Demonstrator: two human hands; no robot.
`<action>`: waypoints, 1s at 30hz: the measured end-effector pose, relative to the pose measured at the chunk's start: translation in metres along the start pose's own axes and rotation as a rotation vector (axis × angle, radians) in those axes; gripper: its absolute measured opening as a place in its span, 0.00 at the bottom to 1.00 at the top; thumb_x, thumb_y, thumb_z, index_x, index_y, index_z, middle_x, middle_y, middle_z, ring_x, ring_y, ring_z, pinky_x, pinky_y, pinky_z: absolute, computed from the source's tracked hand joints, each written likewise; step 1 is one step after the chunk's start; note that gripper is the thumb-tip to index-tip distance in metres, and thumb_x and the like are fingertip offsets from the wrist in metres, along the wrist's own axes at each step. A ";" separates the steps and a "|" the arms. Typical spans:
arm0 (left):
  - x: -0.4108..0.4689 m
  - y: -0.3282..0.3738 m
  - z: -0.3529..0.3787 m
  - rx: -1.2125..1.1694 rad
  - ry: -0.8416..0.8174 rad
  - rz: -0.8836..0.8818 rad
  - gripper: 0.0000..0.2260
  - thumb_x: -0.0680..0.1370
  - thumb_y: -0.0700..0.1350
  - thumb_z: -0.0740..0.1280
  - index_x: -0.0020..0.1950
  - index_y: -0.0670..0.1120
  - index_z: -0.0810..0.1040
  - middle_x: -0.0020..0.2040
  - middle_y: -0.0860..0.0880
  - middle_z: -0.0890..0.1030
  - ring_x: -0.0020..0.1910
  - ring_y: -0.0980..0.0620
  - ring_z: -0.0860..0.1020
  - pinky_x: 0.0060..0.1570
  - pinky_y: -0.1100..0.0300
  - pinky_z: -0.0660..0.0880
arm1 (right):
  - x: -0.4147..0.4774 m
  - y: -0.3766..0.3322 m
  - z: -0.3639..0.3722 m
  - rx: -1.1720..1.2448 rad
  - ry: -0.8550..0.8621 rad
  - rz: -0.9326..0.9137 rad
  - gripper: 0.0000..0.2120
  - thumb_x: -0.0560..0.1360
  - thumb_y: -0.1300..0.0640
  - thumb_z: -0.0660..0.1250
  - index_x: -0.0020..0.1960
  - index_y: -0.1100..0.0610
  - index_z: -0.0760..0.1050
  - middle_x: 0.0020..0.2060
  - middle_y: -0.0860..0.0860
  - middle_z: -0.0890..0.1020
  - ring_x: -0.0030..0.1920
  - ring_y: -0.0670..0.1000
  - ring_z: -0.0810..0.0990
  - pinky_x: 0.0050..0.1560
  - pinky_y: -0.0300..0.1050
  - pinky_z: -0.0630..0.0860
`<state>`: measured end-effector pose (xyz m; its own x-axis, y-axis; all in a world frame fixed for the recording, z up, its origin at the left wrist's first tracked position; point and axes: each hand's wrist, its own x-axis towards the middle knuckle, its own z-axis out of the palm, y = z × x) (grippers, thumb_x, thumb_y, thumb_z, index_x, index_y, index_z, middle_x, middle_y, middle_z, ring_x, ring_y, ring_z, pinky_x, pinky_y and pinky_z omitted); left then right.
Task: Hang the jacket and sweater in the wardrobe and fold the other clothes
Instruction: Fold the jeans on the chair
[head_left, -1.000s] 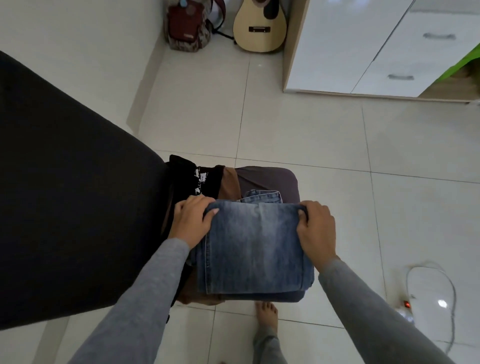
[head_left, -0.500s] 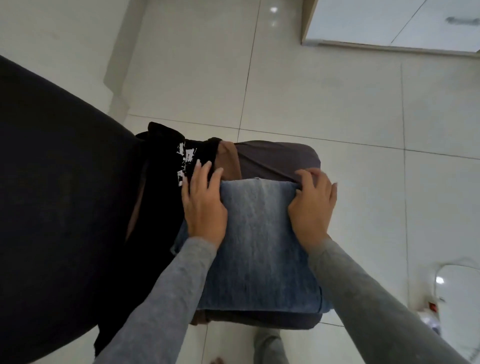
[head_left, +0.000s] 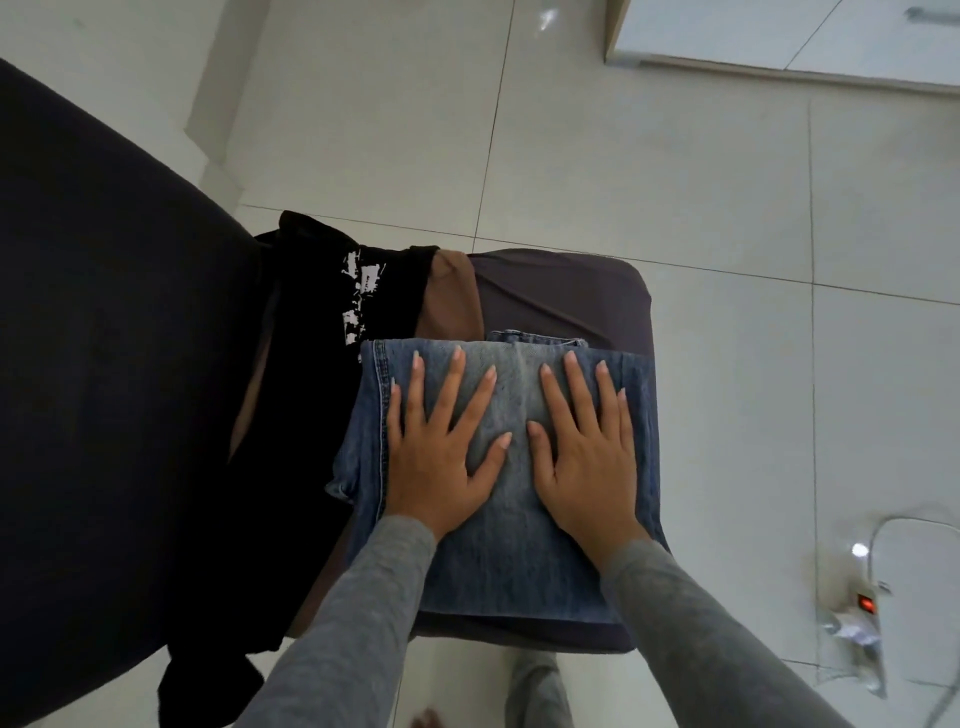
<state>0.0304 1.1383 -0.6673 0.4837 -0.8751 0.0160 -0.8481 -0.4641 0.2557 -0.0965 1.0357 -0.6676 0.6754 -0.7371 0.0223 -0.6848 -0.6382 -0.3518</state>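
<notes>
Folded jeans (head_left: 519, 561) lie on a dark grey stool (head_left: 571, 296). Both hands rest flat on the denim with fingers straight and spread, left hand (head_left: 436, 462) beside right hand (head_left: 587, 462), thumbs nearly touching. Grey sleeves (head_left: 337, 623) cover both arms. A waistband edge shows just past the fingertips. A black garment (head_left: 322, 312) with white print lies against the jeans' left edge, with a brown garment (head_left: 449, 296) beside it. A large black surface (head_left: 104, 364) fills the left side. The floor (head_left: 623, 156) is pale tile, with a white cabinet (head_left: 779, 36) at top right. A power strip (head_left: 865, 603) with a red light lies at lower right. A bare foot (head_left: 426, 719) shows at the bottom edge.
</notes>
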 end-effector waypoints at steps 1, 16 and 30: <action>0.000 -0.001 0.002 -0.010 0.017 0.003 0.27 0.78 0.61 0.54 0.75 0.54 0.59 0.77 0.47 0.57 0.76 0.40 0.51 0.72 0.40 0.50 | 0.000 0.001 0.001 0.001 0.007 -0.006 0.26 0.79 0.46 0.52 0.75 0.51 0.60 0.75 0.51 0.60 0.76 0.56 0.54 0.75 0.53 0.48; -0.026 -0.025 -0.006 -0.007 -0.066 -0.329 0.39 0.74 0.71 0.43 0.78 0.48 0.44 0.77 0.37 0.48 0.77 0.43 0.45 0.74 0.52 0.42 | -0.011 0.012 -0.005 -0.001 0.046 0.095 0.33 0.78 0.39 0.51 0.77 0.56 0.54 0.76 0.56 0.55 0.76 0.53 0.53 0.76 0.51 0.46; -0.055 0.006 -0.011 -0.075 0.019 -0.361 0.32 0.80 0.60 0.47 0.77 0.41 0.49 0.77 0.40 0.46 0.76 0.47 0.44 0.74 0.52 0.42 | -0.062 0.006 -0.013 0.082 -0.022 0.163 0.27 0.80 0.48 0.46 0.77 0.58 0.53 0.76 0.52 0.55 0.76 0.48 0.50 0.76 0.50 0.47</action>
<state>0.0011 1.1854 -0.6563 0.7533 -0.6538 -0.0708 -0.6040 -0.7305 0.3187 -0.1462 1.0746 -0.6585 0.5635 -0.8238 -0.0619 -0.7621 -0.4895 -0.4238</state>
